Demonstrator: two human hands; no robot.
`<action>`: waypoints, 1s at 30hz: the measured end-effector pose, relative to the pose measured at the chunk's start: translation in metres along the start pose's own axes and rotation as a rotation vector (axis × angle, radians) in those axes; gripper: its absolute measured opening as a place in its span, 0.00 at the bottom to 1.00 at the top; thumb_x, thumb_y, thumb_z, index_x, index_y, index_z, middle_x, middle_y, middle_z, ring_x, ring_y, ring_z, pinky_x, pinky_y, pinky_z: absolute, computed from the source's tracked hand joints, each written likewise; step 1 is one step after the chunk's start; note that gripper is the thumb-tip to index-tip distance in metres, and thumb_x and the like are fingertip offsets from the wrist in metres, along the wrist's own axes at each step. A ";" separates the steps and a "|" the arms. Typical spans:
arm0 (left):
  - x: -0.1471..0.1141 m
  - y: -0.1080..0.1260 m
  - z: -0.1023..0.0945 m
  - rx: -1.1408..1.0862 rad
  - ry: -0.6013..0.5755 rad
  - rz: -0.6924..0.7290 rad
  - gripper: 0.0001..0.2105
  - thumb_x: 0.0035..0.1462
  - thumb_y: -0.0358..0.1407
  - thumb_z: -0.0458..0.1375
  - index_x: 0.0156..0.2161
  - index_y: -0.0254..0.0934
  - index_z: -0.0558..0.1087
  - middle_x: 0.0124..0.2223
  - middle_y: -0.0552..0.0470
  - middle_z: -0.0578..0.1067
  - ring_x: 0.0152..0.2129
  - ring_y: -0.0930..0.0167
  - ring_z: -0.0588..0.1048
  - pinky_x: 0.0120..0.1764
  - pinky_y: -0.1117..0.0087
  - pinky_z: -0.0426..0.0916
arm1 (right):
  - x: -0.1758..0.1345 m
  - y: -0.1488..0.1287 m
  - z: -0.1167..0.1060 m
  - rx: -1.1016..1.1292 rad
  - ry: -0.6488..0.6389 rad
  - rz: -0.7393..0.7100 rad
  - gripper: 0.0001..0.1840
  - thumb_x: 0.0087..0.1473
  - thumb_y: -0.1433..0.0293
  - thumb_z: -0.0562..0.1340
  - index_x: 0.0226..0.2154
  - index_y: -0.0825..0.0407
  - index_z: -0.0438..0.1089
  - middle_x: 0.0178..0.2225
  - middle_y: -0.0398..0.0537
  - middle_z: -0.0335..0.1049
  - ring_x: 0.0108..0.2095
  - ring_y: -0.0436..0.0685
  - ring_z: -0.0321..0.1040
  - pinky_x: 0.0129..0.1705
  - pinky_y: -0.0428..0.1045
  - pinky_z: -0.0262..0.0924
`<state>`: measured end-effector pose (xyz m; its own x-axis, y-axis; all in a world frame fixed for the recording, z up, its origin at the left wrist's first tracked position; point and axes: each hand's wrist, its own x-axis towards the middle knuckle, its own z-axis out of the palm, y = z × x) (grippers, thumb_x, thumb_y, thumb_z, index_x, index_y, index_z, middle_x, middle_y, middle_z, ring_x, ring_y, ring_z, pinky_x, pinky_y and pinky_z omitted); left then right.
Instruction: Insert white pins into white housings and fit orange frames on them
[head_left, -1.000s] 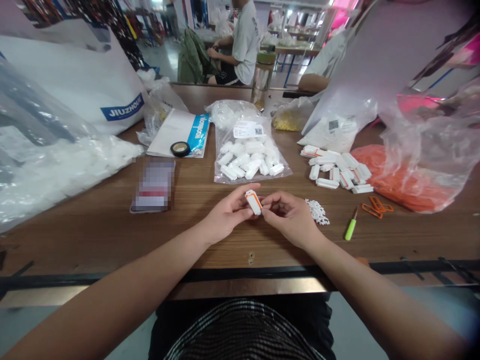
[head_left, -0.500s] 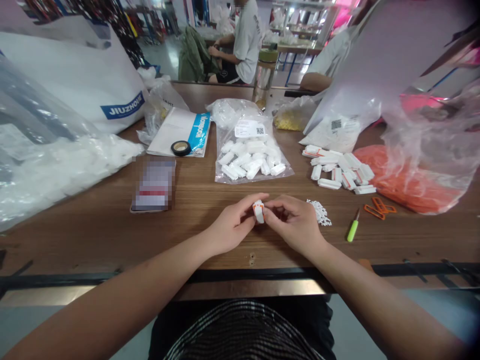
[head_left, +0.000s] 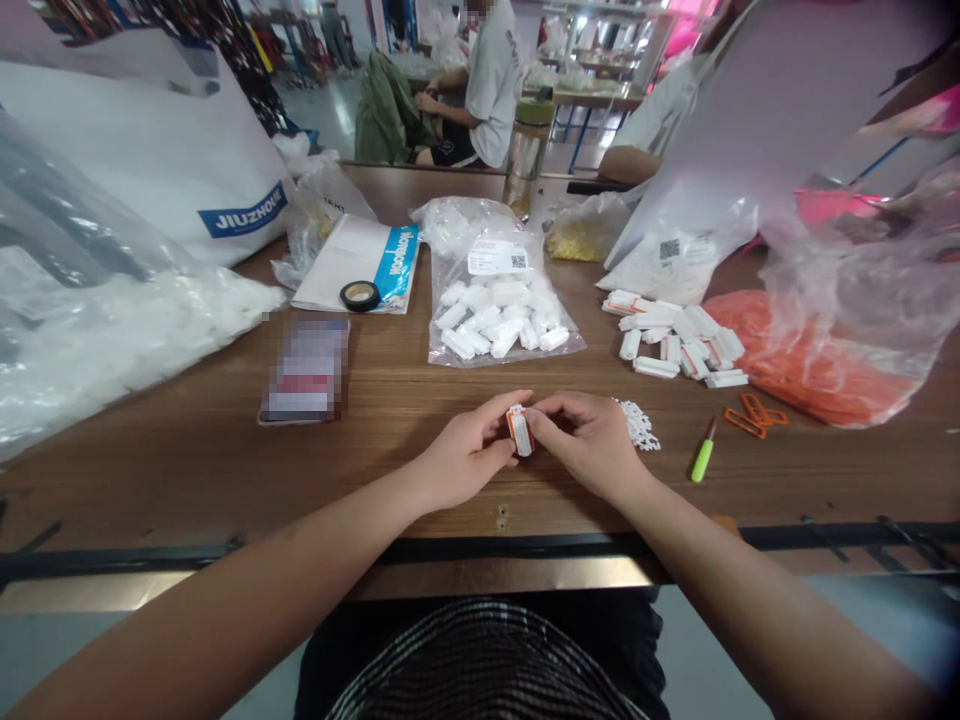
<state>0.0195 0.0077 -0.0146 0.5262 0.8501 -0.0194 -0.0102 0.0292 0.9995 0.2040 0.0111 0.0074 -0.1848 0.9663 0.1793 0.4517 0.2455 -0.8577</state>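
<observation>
Between both hands is a small white plastic casing with an orange rim, tilted above the wooden table. My left hand grips its left side with the thumb below and fingers above. My right hand is closed on its upper right side, thumb pressed against the white face. Just beyond the right hand lies a small pile of tiny white parts. Farther right are a green-handled screwdriver and several orange frames. Behind them sits a heap of white casings with orange edges.
A clear bag of white casings lies mid-table. On the left are a phone, black tape on a booklet, and a large bag of white parts. A bag of orange parts stands right. A person sits beyond.
The casing has turned in my fingers, so more of its white face and orange rim shows. My right thumb has shifted up onto it.
</observation>
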 end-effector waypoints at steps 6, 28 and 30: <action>0.002 -0.002 -0.004 -0.018 0.015 0.002 0.26 0.57 0.25 0.57 0.61 0.39 0.65 0.55 0.43 0.74 0.48 0.64 0.75 0.50 0.56 0.71 | 0.001 0.000 0.001 0.089 -0.063 0.076 0.10 0.52 0.62 0.66 0.26 0.52 0.74 0.24 0.45 0.75 0.24 0.50 0.65 0.28 0.48 0.60; 0.007 0.006 -0.010 -0.247 0.077 -0.069 0.25 0.59 0.27 0.56 0.61 0.43 0.63 0.51 0.45 0.76 0.44 0.68 0.76 0.43 0.66 0.72 | 0.004 0.002 0.001 0.178 -0.108 0.195 0.08 0.49 0.64 0.65 0.26 0.52 0.72 0.24 0.44 0.75 0.20 0.48 0.67 0.23 0.46 0.60; 0.006 0.007 -0.010 -0.226 0.067 -0.063 0.27 0.59 0.27 0.57 0.63 0.43 0.61 0.52 0.44 0.75 0.44 0.67 0.76 0.43 0.65 0.72 | 0.006 0.001 0.001 0.224 -0.110 0.235 0.08 0.47 0.64 0.65 0.25 0.53 0.71 0.23 0.44 0.74 0.18 0.47 0.66 0.20 0.44 0.58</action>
<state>0.0140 0.0184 -0.0082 0.4744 0.8757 -0.0904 -0.1729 0.1934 0.9658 0.2025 0.0169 0.0067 -0.1966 0.9774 -0.0782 0.2926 -0.0176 -0.9561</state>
